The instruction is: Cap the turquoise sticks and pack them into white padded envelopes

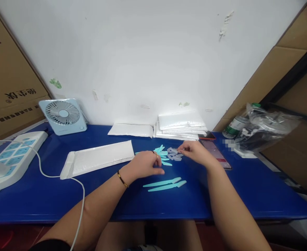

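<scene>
Two turquoise eyebrow razors (166, 185) lie side by side near the front of the blue table, with pale covers over their blade ends. Farther back is a loose pile of more turquoise razors (166, 158), partly hidden by my left hand (146, 166). That hand hovers palm down at the pile, fingers loosely curled and thumb held apart. Nothing shows in its grasp, though its underside is hidden. Against the pile's right side sits a heap of translucent blade caps (174, 154). My right hand (194, 152) pinches at the heap's edge, its fingertips closed on a cap.
White padded mailers (181, 122) are stacked by the wall, and another mailer (101, 158) lies left of my hands. A fan (63, 115), a power strip (17, 153) and a trailing white cable (82, 195) are leftward. A phone (216, 153) and bagged bottle (237, 126) stand right.
</scene>
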`<state>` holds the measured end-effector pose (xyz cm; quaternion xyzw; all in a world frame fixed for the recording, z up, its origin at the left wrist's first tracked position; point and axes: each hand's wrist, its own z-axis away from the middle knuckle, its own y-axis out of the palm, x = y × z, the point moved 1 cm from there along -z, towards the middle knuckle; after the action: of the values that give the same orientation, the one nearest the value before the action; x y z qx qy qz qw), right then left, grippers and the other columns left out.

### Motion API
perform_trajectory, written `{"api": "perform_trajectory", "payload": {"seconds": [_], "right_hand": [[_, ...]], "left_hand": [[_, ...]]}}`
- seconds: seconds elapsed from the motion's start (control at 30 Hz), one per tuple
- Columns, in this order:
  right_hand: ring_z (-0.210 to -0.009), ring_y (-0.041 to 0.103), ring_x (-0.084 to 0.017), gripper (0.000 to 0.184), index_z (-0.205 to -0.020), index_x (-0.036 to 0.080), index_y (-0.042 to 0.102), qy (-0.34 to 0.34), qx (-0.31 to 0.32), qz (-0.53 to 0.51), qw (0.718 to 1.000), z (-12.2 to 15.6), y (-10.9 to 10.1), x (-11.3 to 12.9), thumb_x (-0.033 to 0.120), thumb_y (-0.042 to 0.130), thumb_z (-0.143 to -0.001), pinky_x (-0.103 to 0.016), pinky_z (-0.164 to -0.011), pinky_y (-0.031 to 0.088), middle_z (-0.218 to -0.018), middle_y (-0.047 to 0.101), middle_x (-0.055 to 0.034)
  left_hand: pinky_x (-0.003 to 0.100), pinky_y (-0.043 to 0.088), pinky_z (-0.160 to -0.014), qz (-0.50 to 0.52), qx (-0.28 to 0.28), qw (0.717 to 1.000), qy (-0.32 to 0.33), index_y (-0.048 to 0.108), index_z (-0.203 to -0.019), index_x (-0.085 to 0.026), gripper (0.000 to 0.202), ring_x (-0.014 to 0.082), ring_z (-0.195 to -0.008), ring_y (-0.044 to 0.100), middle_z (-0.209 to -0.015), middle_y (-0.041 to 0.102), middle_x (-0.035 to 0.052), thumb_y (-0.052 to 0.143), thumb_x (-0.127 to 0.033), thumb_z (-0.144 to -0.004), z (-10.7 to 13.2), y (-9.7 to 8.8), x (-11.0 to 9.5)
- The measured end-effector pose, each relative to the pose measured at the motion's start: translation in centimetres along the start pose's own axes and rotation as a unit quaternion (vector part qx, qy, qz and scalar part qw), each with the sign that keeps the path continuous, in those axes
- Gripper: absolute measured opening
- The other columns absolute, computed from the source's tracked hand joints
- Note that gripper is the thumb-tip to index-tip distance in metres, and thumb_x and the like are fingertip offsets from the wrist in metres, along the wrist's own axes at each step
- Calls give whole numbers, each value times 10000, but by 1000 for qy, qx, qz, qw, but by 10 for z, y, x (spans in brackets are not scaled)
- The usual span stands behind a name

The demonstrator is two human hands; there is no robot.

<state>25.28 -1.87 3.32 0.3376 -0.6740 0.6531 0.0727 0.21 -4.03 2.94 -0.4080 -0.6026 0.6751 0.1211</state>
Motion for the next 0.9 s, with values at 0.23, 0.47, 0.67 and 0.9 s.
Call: {"api": "perform_trajectory", "payload": {"seconds": [0.23,0.47,0.67,0.9], "right_hand": [[-693,586,-166,244,-847,195,723,-32,136,-59,988,6,-2,13,392,642,-728,-250,-588,420,-793,675,-38],[-599,572,-149,236,-779,177,716,-16,196,-79,977,4,10,11,383,603,-761,-246,-554,413,-644,653,-17],[-611,569,-157,344,-947,162,707,49,38,-31,998,0,2,-5,405,637,-713,-254,-555,412,-701,661,-38],[-599,568,-157,229,-807,178,715,33,36,-24,999,2,-4,0,360,591,-746,-261,-555,411,-674,668,-29]], "left_hand": [[237,333,-533,-29,59,998,25,651,-710,-208,134,144,-637,570,-708,658,3,616,-322,-770,1,18,-12],[249,364,-572,-65,-14,996,-55,632,-772,-203,141,162,-704,585,-776,652,15,562,-321,-807,-8,13,11],[257,389,-632,-66,-80,991,-86,598,-934,-204,263,180,-809,586,-914,632,30,606,-409,-770,-5,1,7],[256,370,-556,-19,83,991,102,638,-784,-213,249,167,-707,583,-790,639,13,668,-447,-704,6,27,-36]]}}
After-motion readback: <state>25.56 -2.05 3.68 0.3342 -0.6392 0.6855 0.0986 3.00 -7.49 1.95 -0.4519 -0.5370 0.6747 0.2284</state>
